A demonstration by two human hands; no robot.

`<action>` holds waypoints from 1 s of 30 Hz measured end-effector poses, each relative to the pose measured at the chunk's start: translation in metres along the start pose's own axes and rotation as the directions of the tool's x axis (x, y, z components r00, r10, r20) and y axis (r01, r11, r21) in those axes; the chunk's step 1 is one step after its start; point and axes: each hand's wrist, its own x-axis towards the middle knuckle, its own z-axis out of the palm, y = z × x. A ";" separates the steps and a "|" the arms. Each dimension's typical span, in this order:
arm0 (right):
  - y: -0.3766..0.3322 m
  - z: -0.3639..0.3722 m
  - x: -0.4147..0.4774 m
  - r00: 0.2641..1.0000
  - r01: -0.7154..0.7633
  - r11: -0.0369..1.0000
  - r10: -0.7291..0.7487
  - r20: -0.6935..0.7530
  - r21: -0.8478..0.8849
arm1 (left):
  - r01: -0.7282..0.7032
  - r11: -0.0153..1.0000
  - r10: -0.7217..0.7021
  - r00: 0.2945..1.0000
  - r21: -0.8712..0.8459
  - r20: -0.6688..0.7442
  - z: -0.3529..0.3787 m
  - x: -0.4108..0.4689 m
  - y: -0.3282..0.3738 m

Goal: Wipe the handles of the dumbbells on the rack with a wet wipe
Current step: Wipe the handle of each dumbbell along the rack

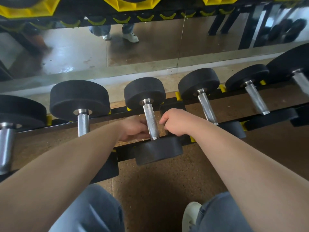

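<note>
Black dumbbell heads (144,92), knurled silver handles (151,122), yellow rack cradles (178,96).

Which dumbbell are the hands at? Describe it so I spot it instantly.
Find the black rack under the wall mirror. Along it, take the third dumbbell from the left. Only its steel handle sits between the left hand and right hand.

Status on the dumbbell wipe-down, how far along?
Done: cannot tell, since no handle looks wet or different from the rest.
In hand: the left hand and right hand sit close on either side of the middle dumbbell handle. No wet wipe shows, so it may be hidden under the hands.
Left: the left neighbour handle, the right neighbour handle and those beyond have no hand on them.
</note>
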 end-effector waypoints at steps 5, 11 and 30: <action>0.006 0.000 0.000 1.000 -0.011 0.999 0.011 0.002 0.050 | -0.159 0.947 0.109 0.976 -0.278 -0.188 -0.007 0.010 0.003; 0.006 0.000 -0.008 0.999 0.013 1.000 -0.013 0.044 0.008 | 0.084 0.958 -0.113 0.989 0.276 0.093 -0.008 -0.008 0.003; 0.005 0.003 -0.004 0.989 0.022 0.999 -0.015 0.146 -0.048 | 0.131 0.987 -0.149 0.964 0.093 0.220 -0.009 -0.007 0.000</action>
